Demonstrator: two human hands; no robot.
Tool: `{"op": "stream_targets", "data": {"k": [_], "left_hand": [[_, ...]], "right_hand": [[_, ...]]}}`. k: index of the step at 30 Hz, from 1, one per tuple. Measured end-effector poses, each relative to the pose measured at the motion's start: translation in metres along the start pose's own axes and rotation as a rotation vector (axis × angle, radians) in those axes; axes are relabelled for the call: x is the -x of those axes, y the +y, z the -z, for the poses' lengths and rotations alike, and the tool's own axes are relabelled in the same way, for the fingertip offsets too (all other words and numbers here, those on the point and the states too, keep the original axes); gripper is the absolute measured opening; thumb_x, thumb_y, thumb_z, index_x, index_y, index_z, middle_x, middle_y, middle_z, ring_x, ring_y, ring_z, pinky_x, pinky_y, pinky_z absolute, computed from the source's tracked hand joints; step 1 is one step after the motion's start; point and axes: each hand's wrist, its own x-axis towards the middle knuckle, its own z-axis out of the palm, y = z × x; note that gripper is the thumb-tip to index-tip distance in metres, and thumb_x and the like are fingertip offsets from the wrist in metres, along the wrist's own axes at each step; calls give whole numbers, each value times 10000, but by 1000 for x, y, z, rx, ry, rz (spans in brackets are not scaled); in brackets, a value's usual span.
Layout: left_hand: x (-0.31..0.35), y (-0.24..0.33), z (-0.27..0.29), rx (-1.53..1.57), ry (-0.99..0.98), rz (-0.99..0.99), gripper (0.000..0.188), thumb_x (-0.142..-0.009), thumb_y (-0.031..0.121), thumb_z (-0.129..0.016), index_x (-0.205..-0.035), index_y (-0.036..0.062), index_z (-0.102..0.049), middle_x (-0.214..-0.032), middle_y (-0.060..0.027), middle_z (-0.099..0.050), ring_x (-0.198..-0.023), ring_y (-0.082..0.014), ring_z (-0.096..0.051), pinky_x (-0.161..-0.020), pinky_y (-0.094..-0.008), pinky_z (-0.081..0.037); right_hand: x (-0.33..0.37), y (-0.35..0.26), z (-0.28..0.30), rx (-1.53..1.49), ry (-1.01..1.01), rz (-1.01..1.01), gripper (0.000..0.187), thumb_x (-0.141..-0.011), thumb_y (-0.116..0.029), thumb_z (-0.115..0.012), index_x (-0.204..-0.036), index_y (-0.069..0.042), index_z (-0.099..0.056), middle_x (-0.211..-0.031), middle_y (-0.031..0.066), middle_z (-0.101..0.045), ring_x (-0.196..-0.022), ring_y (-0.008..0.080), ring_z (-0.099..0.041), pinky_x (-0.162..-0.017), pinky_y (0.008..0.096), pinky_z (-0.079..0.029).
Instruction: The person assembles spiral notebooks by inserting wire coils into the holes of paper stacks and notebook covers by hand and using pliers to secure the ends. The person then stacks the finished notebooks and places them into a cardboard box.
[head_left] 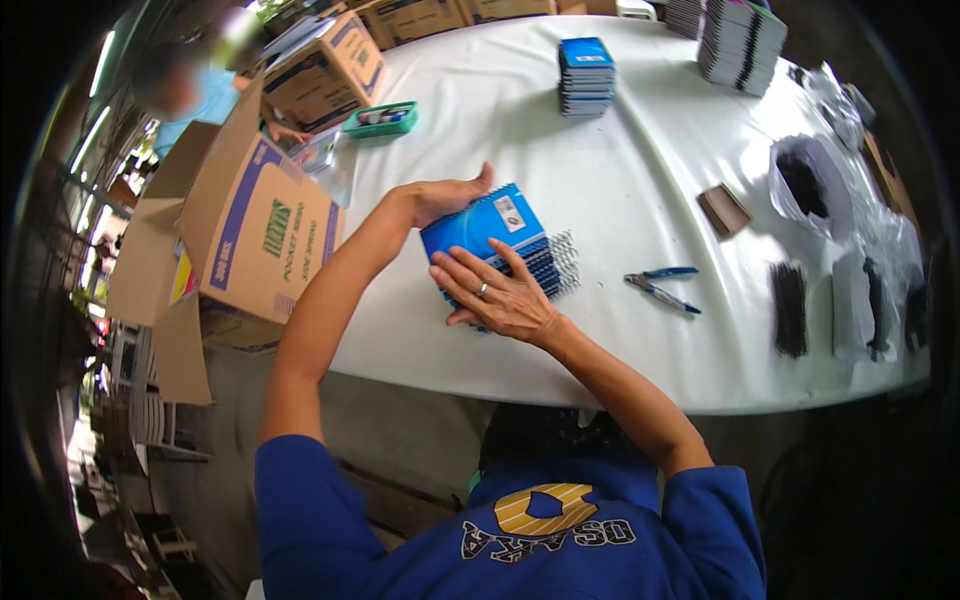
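Observation:
A stack of blue-covered spiral notebooks (497, 222) sits near the table's front edge, its wire coils showing along the sides. My left hand (447, 200) lies against the far left side of the stack, thumb stretched out; its other fingers are partly hidden. Spread flat, with a ring on one finger, my right hand (500, 298) rests on the near side and front edge of the pile. Neither hand is wrapped round a notebook. To the right of the stack lie blue-handled pliers (664, 287), their handles apart.
An opened cardboard carton (265, 235) stands at the left, with a green tray of pens (382, 120) beyond it. Farther off are another notebook pile (586, 78) and tall stacks (740, 45). At right are a small brown box (724, 211), black wires (789, 310) and a plastic bag (835, 205).

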Motion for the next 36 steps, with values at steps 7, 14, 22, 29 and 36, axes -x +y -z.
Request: {"op": "stream_targets", "data": {"k": [7,14,22,29,36], "left_hand": [[5,47,-40,-1123,581,-504,1055,-700,747,-622,-1416,4,-398,-1535,-214,-247,-1434,-431,-128,-1130,-571,-179],[-22,64,-89,-1713,153,-16,900,-650,622,-729,-1378,144,-502,-1350,-163,-536,-1382,-380,-317,-1108,-639,-177],[-27,69,-91,-1624,145,53,820,-678,485,-736,-1393,171,-487,-1272,-147,-608,-1374,-375,-337,-1109,-639,-160],[-20,70,-80,-1374,109,-71,936,-701,638,-701,-1434,131,-418,-1352,-200,-526,-1428,-410,-198,-1113,-642,-106],[-27,96,-97,-1177,28,-229,632,-831,160,-670,-1419,132,-438,-1315,-230,-540,-1240,-381,-507,-1040,-427,-429]], "right_hand": [[84,79,113,330,-325,-732,628,-770,-240,-747,-1325,-91,-494,-1272,136,-553,-1284,274,-442,-1116,531,-205],[108,101,136,202,-740,-894,308,-736,-125,-748,-1018,-53,-647,-1179,154,-554,-1144,284,-516,-1003,463,-387],[154,72,129,400,-599,-644,589,-900,-336,-595,-1410,-93,-428,-1311,161,-478,-1211,301,-444,-1058,475,-317],[128,57,128,-231,-51,-1008,285,-996,-236,-455,-1130,7,-522,-952,145,-505,-866,250,-518,-758,381,-454],[53,-14,90,-1965,94,-1568,737,-873,-750,-199,-969,-99,-530,-792,63,-611,-698,150,-581,-672,311,-491]]}}
